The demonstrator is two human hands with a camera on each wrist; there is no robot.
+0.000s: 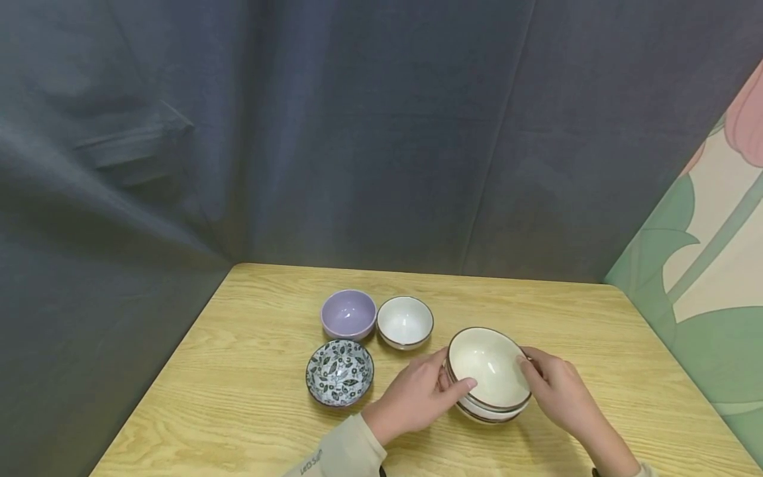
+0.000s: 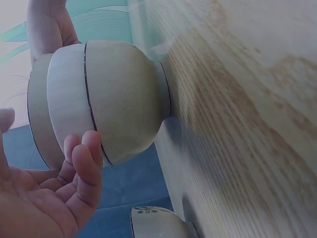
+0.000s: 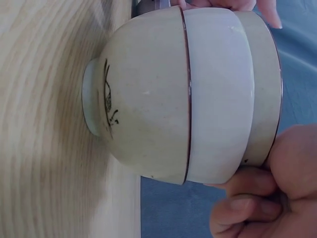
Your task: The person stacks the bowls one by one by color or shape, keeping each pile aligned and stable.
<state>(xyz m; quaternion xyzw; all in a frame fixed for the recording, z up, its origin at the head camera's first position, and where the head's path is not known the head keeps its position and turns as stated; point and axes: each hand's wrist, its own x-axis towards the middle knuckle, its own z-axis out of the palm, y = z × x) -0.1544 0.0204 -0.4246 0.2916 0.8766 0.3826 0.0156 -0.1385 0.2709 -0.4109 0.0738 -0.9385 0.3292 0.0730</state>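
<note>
A stack of three nested bowls, cream inside at the top (image 1: 489,364), stands upright between the two hands. From the side, a white bowl (image 3: 220,94) sits between two cream ones, the lowest (image 2: 124,94) close above or on the table. My left hand (image 1: 411,401) holds the stack's left side, thumb over the top rim, fingertips (image 2: 89,148) against the bowls. On the right side, my right hand (image 1: 560,391) grips the top bowl's rim with its thumb inside, fingers (image 3: 242,198) curled beside the upper bowls. Whether the foot touches the table, I cannot tell.
Left of the stack on the wooden table (image 1: 238,371) are a purple bowl (image 1: 348,315), a small white bowl (image 1: 405,322) and a dark-patterned bowl (image 1: 340,373). Dark cloth (image 1: 381,132) hangs behind the table; a flower-patterned surface (image 1: 715,285) borders its right side.
</note>
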